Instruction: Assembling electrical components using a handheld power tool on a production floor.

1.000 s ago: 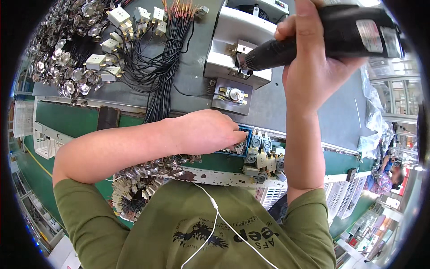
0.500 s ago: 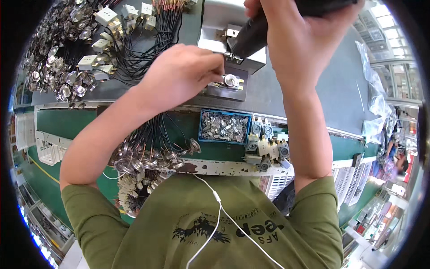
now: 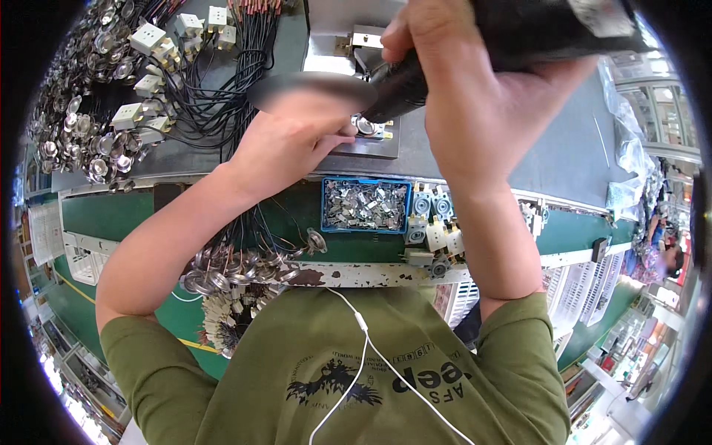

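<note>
Black, the power tool [image 3: 538, 37] sits clasped in our right hand [image 3: 471, 104], nose beside a shiny, round-capped part [image 3: 365, 127] with brassy tabs on a dark block [image 3: 374, 150]. Blur hides whether our left hand [image 3: 289, 137], alongside, pinches it. We're seemingly fastening; next calls for steady alignment.

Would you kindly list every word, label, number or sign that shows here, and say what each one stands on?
Olive shirt: black lettering on the chest, large and small; wording not copied here.
Pale label on the black tool in the right hand: too blurred to read.
White blocks: any marks too small to read.
</note>
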Motion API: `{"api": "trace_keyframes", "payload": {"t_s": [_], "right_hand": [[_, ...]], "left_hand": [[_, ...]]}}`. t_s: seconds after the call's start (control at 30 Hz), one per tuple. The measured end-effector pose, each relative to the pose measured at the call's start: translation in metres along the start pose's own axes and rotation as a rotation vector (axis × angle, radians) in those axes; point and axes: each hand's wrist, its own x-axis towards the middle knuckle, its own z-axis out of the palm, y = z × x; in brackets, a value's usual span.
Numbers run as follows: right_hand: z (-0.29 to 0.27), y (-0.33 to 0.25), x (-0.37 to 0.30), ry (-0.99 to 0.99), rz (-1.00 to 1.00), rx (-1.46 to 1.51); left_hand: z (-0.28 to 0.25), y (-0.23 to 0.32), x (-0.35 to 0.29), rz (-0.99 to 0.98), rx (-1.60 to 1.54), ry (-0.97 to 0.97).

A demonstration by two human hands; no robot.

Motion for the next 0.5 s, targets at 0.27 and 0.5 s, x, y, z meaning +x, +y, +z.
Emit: {"api": "trace_keyframes", "payload": {"t_s": [0.27,0.5], "right_hand": [[0.006,0.067,0.011,-0.038,-0.497,0.454],[0.014,0.005,0.006,-0.061,0.29,0.205]], "left_hand": [[-0.001,0.007,0.005,-0.032,-0.028,-0.013],[0.0,0.001,0.002,-0.057,-0.064,0.008]]}}
